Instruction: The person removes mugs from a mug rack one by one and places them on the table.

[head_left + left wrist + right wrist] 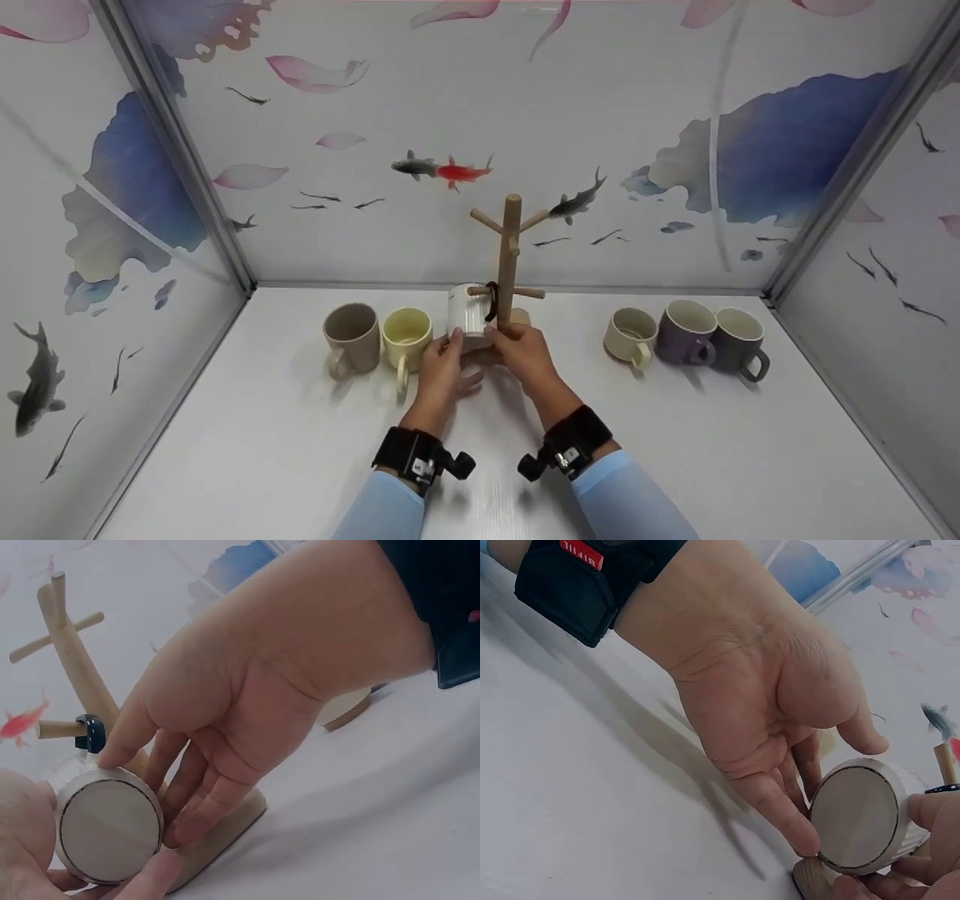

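A white ribbed mug (465,315) lies on its side with its base (111,831) turned toward me. Its black handle (492,301) is looped over a low left peg of the wooden mug tree (510,255). My left hand (441,367) holds the mug from the left, its fingers reaching under the body. From the other side my right hand (529,360) grips it, thumb at the upper edge and fingers below in the left wrist view. The tree's foot (225,840) is partly hidden behind the hands.
A brown mug (356,334) and a yellow mug (407,330) stand left of the tree, close by my left hand. On the right are a cream mug (628,337), a purple mug (684,334) and a dark grey mug (736,341). Printed panels (600,150) wall the table's back and sides.
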`<state>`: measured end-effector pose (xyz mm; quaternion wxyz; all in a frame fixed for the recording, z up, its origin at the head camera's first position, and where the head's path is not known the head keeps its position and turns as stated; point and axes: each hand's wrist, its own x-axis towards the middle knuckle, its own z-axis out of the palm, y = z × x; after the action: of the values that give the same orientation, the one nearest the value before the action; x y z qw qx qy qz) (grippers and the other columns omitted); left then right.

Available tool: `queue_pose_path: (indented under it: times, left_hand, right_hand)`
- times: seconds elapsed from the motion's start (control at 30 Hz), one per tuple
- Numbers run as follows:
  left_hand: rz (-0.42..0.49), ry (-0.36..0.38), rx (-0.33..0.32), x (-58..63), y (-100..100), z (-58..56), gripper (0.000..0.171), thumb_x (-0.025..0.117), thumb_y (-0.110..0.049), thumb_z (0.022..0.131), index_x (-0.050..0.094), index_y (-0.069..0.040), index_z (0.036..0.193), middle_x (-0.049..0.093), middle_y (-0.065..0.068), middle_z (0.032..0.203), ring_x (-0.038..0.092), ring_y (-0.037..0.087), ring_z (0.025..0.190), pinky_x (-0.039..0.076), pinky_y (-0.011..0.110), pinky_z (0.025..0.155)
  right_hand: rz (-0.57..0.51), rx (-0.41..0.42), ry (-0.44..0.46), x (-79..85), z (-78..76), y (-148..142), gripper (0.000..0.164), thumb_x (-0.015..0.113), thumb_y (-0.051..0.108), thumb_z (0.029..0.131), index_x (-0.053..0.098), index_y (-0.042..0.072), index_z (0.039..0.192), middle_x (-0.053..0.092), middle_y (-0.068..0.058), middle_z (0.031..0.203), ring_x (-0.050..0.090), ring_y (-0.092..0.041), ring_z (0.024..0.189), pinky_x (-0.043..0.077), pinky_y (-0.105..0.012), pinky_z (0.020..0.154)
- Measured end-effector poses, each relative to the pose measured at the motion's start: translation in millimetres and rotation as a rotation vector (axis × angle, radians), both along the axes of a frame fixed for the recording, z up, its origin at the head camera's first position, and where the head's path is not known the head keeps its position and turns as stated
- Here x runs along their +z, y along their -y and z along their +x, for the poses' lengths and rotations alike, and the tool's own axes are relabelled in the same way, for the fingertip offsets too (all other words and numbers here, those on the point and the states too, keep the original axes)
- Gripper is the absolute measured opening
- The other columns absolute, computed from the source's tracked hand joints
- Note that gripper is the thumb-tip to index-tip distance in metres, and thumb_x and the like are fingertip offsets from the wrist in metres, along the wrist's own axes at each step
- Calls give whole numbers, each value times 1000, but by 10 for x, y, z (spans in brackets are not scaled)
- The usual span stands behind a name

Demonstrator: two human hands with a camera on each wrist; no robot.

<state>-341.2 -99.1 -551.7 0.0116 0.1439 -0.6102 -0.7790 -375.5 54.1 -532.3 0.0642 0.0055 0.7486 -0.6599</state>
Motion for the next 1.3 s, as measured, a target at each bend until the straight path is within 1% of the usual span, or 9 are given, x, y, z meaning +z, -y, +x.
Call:
queue_pose_path:
  times: [0.1,0.17,0.3,0.4,0.63,0.87,1.07,1.17,1.3]
  left_hand:
    - [2,-7,3,-15,-13,15,63,57,-41,121,46,5,163,49,33,168,70,55,135,71,58,89]
    - [8,-6,13,-8,-35,30,61,59,-40,120,49,6,159,53,34,163,70,53,135,71,59,89]
    - [20,0,34,15,-82,48,60,61,-39,119,52,8,153,59,35,155,72,50,134,72,57,87]
    - [16,-5,45,31,-102,62,60,62,-40,119,53,10,152,60,35,155,72,50,134,72,53,86]
    - [15,-42,64,47,-98,60,57,64,-37,118,57,10,148,59,36,155,68,51,138,72,51,87]
    - [23,-46,85,104,-121,94,57,64,-37,117,57,10,148,61,37,154,68,51,139,72,53,92]
    - [59,-50,86,116,-142,112,57,62,-37,118,55,10,150,61,37,155,68,51,141,68,59,101]
    - [75,-47,89,107,-154,123,57,61,-38,119,55,9,150,63,35,155,69,49,141,67,61,104]
    - [106,-39,105,92,-176,139,56,60,-39,118,57,7,150,66,32,152,70,46,139,66,61,105]
  right_hand:
    - [-42,-8,11,-33,-9,-17,53,76,31,111,69,-1,153,78,-22,142,79,-35,129,64,-48,111]
    - [-79,-11,12,-49,-17,-29,52,77,30,111,69,-1,152,78,-23,141,80,-36,127,65,-47,110]
    - [-122,-21,24,-42,-36,-49,52,78,29,110,69,0,152,78,-25,140,82,-35,122,66,-46,108]
    - [-119,-26,31,-19,-30,-65,54,79,32,109,70,1,152,78,-25,140,82,-35,123,66,-45,107]
    - [-145,-25,51,15,-6,-64,56,80,30,109,67,1,155,75,-25,147,75,-42,136,65,-48,110]
    - [-113,-34,49,64,0,-66,56,81,34,108,69,8,156,75,-21,148,78,-34,129,66,-48,108]
    - [-122,-36,63,110,11,-58,58,81,35,108,67,10,158,77,-21,145,81,-34,124,66,-50,108]
    - [-120,-33,69,128,14,-45,60,82,36,107,66,10,159,77,-21,146,81,-34,124,67,-49,106]
    - [-121,-31,79,141,10,-30,64,83,36,106,64,9,161,72,-21,154,78,-35,131,68,-47,105]
